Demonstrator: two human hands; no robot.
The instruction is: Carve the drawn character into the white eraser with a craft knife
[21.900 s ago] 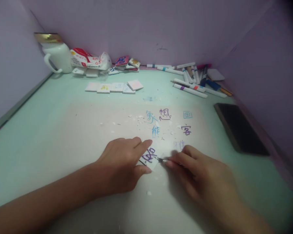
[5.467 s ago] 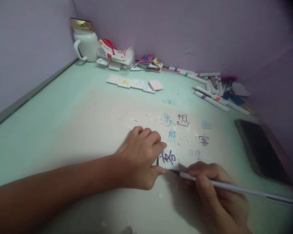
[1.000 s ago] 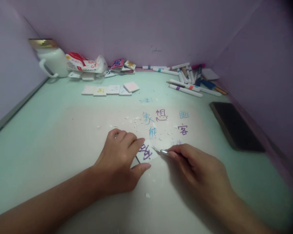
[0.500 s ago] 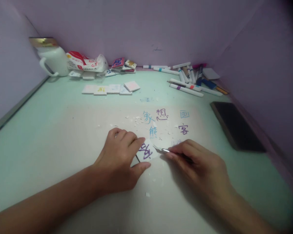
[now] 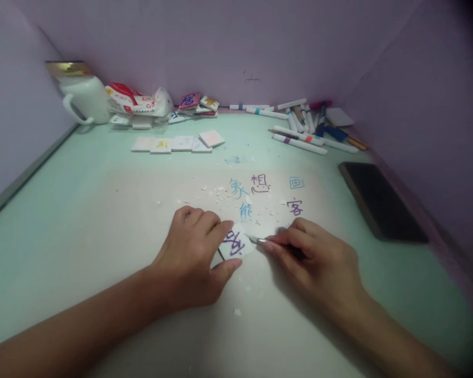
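Observation:
My left hand grips a small white card bearing a purple handwritten character, its thumb and forefinger at the card's left and near sides. A thin dark strip shows between that thumb and forefinger. Pinched in my right hand is a craft knife with a silver collar and a thin pointed blade. The blade's tip is at the right part of the card; whether it touches I cannot tell. White paper scraps lie scattered just beyond the card, among blue and purple characters written on the tabletop.
A dark phone-like slab lies at the right. Several markers are heaped at the back right. White tiles lie at the back middle, with a tissue pack and white mug behind to the left.
My right hand has shifted slightly left and away from me, bringing the knife's blade a little further over the card. My left hand stays nearly still on the card.

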